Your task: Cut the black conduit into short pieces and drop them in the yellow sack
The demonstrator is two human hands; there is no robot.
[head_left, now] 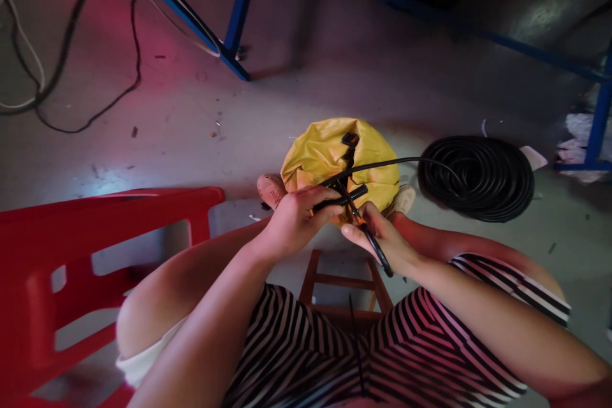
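One black cable point(386, 163) is held out in front of the person, over a yellow bag point(381, 148), its far part running toward 3 o'clock and onto a coil point(502, 185) on the floor point(287, 102). The left hand point(292, 220) has its grip closed around the cable and a short ribbed piece point(357, 194), whose free end points toward 2 o'clock. The right hand point(389, 241), at 4 o'clock from the piece, has its grip around the scissors point(377, 254), whose blades reach toward 11 o'clock, across the held lengths.

By the look of it, work on this stretch is partway along: the ribbed piece shows an end, while the cable runs unbroken from the left hand to the coil, where many turns are wound.

Farther out, a red stool point(119, 207) stands at 8 o'clock from the bag, a blue frame point(241, 6) at 11, and a wooden stool point(342, 280) at 6.

Fingers hide the cable's near end, and whether it joins the ribbed piece cannot be told. How wide the blades stand is hard to make out. The dark item point(350, 140) at the bag's 12 o'clock side is unclear, and the bag's contents are hidden. The picture's edge cuts off the frame and red stool.
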